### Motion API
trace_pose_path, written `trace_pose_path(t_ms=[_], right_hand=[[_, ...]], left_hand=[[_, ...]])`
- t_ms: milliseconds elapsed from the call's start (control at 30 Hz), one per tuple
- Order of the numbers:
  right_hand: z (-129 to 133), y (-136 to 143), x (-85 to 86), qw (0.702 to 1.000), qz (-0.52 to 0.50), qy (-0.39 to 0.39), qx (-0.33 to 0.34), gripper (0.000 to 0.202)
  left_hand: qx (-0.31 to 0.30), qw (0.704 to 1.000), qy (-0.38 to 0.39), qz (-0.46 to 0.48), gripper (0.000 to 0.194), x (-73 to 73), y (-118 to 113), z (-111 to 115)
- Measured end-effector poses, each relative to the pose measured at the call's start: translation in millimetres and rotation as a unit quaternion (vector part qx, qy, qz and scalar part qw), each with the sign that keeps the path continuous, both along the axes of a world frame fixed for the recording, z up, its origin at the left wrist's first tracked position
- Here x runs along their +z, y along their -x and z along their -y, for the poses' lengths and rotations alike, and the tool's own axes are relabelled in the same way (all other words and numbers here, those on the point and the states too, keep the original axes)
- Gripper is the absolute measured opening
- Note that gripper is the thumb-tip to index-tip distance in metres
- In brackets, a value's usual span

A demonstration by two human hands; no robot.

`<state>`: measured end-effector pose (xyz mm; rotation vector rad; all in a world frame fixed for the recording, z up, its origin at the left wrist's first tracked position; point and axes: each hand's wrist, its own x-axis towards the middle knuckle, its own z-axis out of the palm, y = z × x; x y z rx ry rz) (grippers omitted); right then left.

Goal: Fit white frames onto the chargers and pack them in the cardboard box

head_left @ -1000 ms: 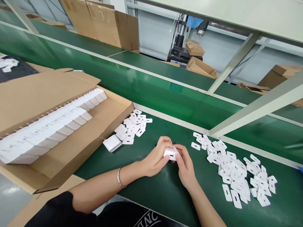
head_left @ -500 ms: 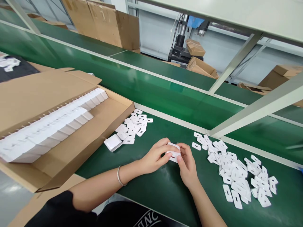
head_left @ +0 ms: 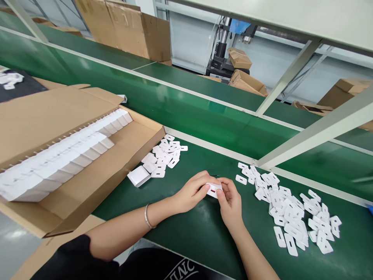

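Between both hands, above the green tabletop, is a small white plastic case [head_left: 214, 190] with a red slot in the face turned toward me. My left hand [head_left: 195, 192] pinches its left side, thumb at the front edge and fingers over the top. My right hand [head_left: 230, 202] grips its right side, thumb against the front face. Behind the fingertips a thin dark tip [head_left: 215, 176] sticks out; what it belongs to is hidden. To the right lies a large heap of white slotted plates [head_left: 288, 212]. A smaller pile of such plates [head_left: 164, 155] lies to the left.
A white rectangular sleeve [head_left: 139, 176] lies beside the small pile. An open cardboard box [head_left: 128, 149] at left holds rows of white cases [head_left: 58, 163]. A pale metal post [head_left: 314, 128] slants up at the right. A green raised ledge [head_left: 192, 97] runs along the back.
The white case has tilted in my hands, and its slot now shows red instead of dark. My left fingers have shifted over its top. The piles look unmoved.
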<state>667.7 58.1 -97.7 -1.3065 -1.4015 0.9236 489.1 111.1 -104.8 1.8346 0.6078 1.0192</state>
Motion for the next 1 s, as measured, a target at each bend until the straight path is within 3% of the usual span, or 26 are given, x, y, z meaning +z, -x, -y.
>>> trace_pose_path(t_ms=[200,400,500,667,800,1000], right_hand=[[-1.2,0.4,2.0,0.999,0.04,-0.022,0.03,0.029],[0.3,-3.2,2.3,0.995,0.086,-0.053,0.007,0.034],[1.3,-4.7,3.9,0.992,0.105,-0.073,0.0,0.036],[1.1,-4.8,6.8,0.989,0.12,-0.086,0.023,0.031],[0.8,-5.0,3.2,0.991,0.118,-0.056,0.029,0.029],[3.7,-3.6,-2.4,0.99,0.118,-0.072,0.018,0.032]], left_hand=[[0.011,1.0,0.01,0.016,0.047,-3.4,-0.9,-1.3],[-0.04,0.998,0.032,0.02,0.057,0.1,3.5,-1.6],[-0.048,0.999,0.005,0.003,0.056,2.7,4.2,-1.9],[-0.02,0.998,-0.046,-0.032,0.051,2.9,1.9,-1.7],[0.004,0.999,-0.039,-0.028,0.046,2.7,-0.1,1.1],[0.019,0.997,-0.053,-0.054,0.058,4.7,-0.6,1.4]])
